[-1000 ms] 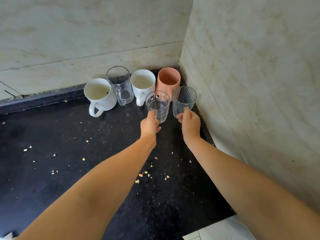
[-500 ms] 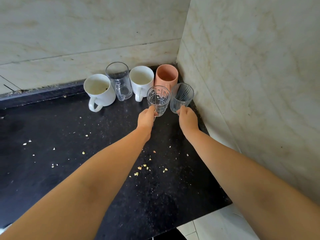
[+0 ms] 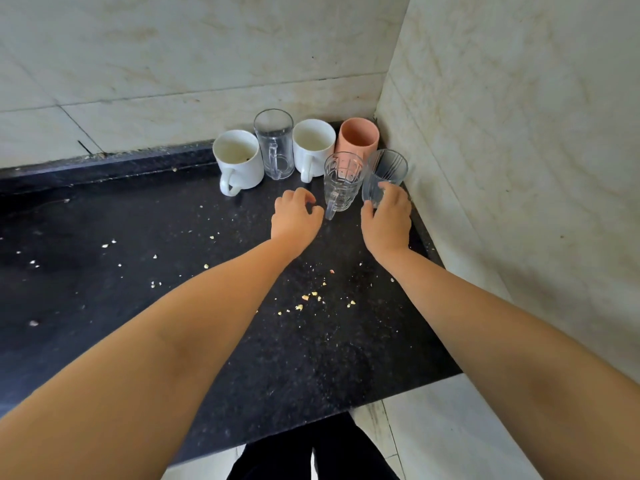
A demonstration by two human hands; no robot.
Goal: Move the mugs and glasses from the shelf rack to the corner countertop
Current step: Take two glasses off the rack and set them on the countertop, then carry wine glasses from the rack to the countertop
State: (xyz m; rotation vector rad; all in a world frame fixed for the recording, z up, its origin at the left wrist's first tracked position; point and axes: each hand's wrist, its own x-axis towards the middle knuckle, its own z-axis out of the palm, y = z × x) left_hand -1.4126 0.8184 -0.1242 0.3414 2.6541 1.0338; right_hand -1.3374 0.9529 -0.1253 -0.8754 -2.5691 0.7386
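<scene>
Gripping: right hand (image 3: 387, 221), fingers curled round the ribbed glass (image 3: 385, 176)
Left hand (image 3: 295, 220): fingers loosely curled, holding nothing, just beside the patterned glass mug (image 3: 343, 181)

one head-worn view looks steeply down (wide-angle, close) into the countertop (image 3: 138, 271) corner.

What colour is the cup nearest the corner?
Salmon pink cup, plain, clearest in the head view.
</scene>
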